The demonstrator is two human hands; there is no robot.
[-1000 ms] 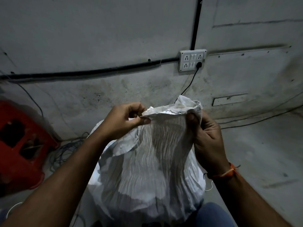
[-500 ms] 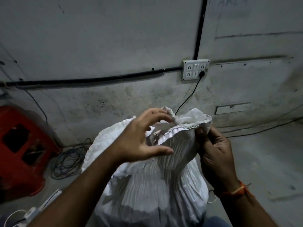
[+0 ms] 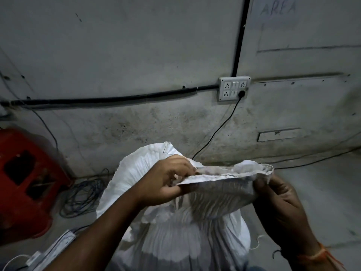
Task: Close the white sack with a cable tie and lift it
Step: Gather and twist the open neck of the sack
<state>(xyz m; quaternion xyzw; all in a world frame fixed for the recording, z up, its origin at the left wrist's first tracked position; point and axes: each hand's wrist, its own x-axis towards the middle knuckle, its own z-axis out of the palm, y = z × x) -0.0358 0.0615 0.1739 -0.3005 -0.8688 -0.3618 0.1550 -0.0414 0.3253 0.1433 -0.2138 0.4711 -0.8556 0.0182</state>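
A full white woven sack (image 3: 181,237) stands on the floor right in front of me, its mouth pulled flat and wide. My left hand (image 3: 166,180) pinches the left end of the sack's rim between thumb and fingers. My right hand (image 3: 279,204) grips the right end of the rim, with an orange thread band on its wrist. Between the two hands the rim is stretched into a folded edge. No cable tie is visible.
A red plastic crate (image 3: 23,184) sits at the left by the wall, with a coil of dark wire (image 3: 82,194) beside it. A white power strip (image 3: 56,245) lies at lower left. A socket board (image 3: 234,88) with a plugged black cable is on the grey wall.
My left hand, which was open over the sack half a second ago, has closed on the rim's left end. The rim is now stretched wider between both hands.
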